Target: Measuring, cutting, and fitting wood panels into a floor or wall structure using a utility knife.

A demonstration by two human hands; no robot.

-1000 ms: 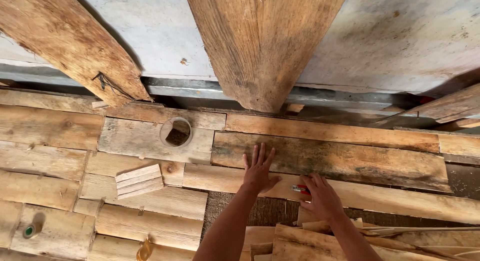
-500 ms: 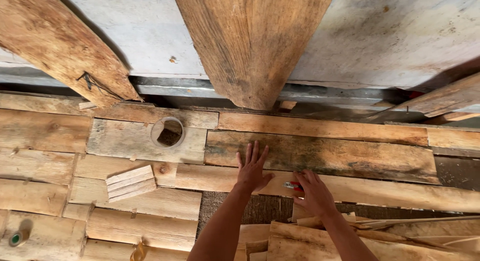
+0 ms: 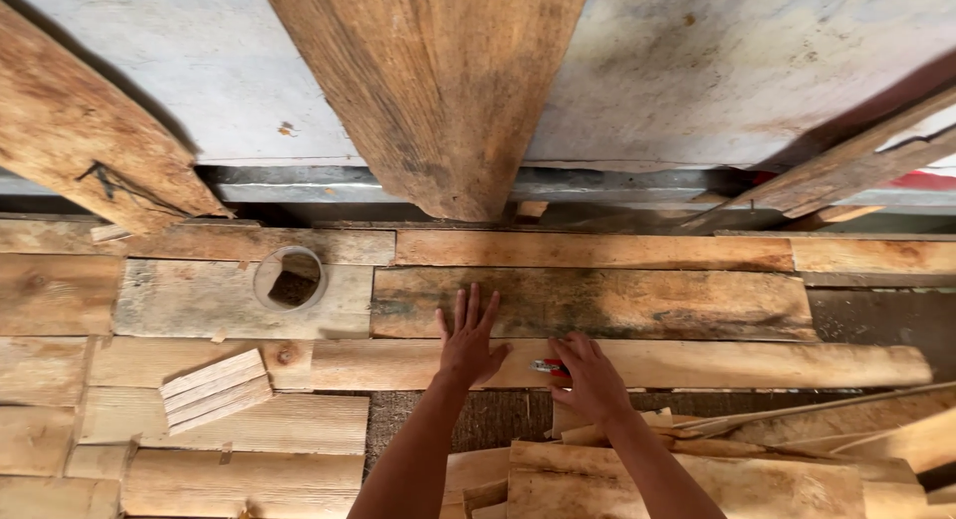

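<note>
My left hand (image 3: 468, 340) lies flat, fingers spread, on a long pale wooden plank (image 3: 717, 365) that runs left to right across the boards. My right hand (image 3: 590, 380) rests just to its right on the same plank and grips a small red tool (image 3: 547, 367), of which only the red and silver tip shows between thumb and fingers. Behind the plank lies a darker, stained board (image 3: 637, 302). Both forearms reach in from the bottom edge.
A board with a round hole (image 3: 289, 278) lies at the left, with a small stack of thin slats (image 3: 214, 388) in front of it. Loose offcuts (image 3: 697, 469) pile up at the bottom right. Thick beams (image 3: 438, 81) lean against a grey wall behind.
The view has shifted slightly; both hands stay on the plank, the right hand edging a little left with the red tool.
</note>
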